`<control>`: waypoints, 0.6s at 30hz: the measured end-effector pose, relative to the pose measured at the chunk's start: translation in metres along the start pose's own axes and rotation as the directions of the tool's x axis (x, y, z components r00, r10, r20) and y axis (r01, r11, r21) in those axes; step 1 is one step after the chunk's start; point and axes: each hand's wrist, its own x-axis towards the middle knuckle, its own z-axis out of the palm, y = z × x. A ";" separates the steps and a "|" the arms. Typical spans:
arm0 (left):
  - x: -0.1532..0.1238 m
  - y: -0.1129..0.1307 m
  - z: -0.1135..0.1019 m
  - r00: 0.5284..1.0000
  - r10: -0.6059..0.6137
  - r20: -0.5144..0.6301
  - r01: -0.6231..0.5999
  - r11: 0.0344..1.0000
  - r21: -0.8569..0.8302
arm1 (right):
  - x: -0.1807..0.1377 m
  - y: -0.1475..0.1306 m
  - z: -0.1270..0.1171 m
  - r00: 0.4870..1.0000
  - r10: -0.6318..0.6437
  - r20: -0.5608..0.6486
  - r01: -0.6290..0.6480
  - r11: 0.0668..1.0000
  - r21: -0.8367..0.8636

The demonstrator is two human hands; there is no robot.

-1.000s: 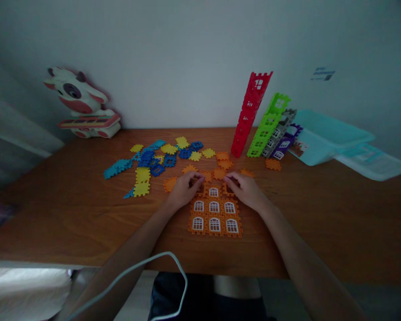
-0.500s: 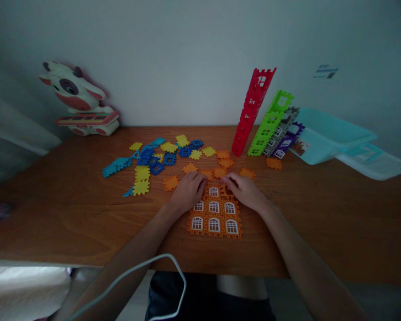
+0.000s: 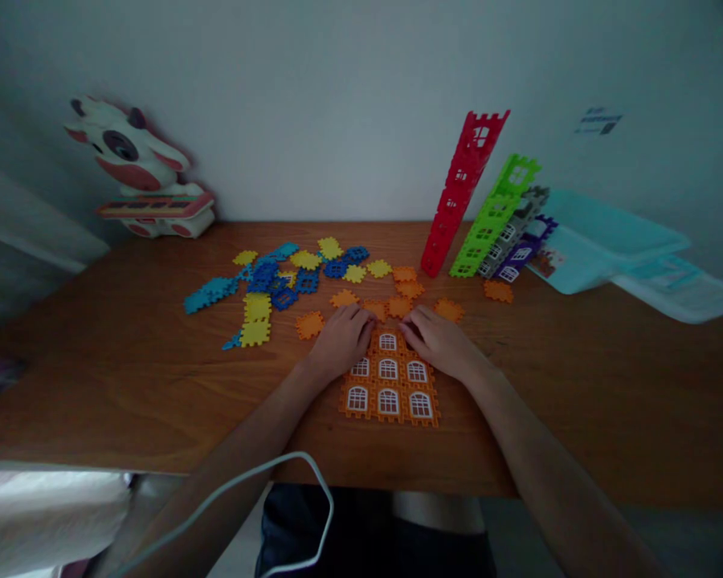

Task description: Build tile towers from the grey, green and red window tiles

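Note:
An orange panel of joined window tiles (image 3: 389, 385) lies flat on the wooden table (image 3: 126, 377) in front of me. My left hand (image 3: 341, 341) rests on its top left corner with fingers curled down onto the tiles. My right hand (image 3: 437, 343) presses on the top right corner, fingers bent and close together. The tiles under both hands are hidden. Loose orange tiles (image 3: 398, 305) lie just beyond my fingertips.
Blue and yellow tiles (image 3: 277, 285) are scattered to the back left. Red (image 3: 461, 197), green (image 3: 494, 217), grey and purple towers lean at the back right beside a turquoise box (image 3: 602, 245) and lid. A cow-shaped toy (image 3: 141, 185) stands at the back left. A white cable (image 3: 265, 498) hangs near the table's front edge.
Both hands have drawn closer together over the panel's top row. The view has shifted slightly.

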 end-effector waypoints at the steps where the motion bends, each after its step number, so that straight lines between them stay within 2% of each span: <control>1: 0.000 0.000 0.000 1.000 0.000 0.000 0.000 1.000 0.001 | 0.000 0.000 0.000 1.000 -0.012 -0.002 0.012 1.000 -0.023; 8: 0.000 0.000 0.000 1.000 -0.003 0.007 0.003 1.000 0.004 | 0.003 -0.002 0.003 0.998 -0.064 -0.025 0.055 0.964 -0.261; 12: 0.000 0.002 0.001 1.000 -0.011 0.004 0.011 1.000 0.008 | 0.003 -0.002 0.004 0.996 -0.084 -0.019 0.076 0.960 -0.270; 18: 0.003 0.007 0.004 0.995 -0.097 0.020 0.094 0.989 0.116 | 0.003 -0.003 0.003 0.997 -0.074 -0.031 0.065 0.973 -0.223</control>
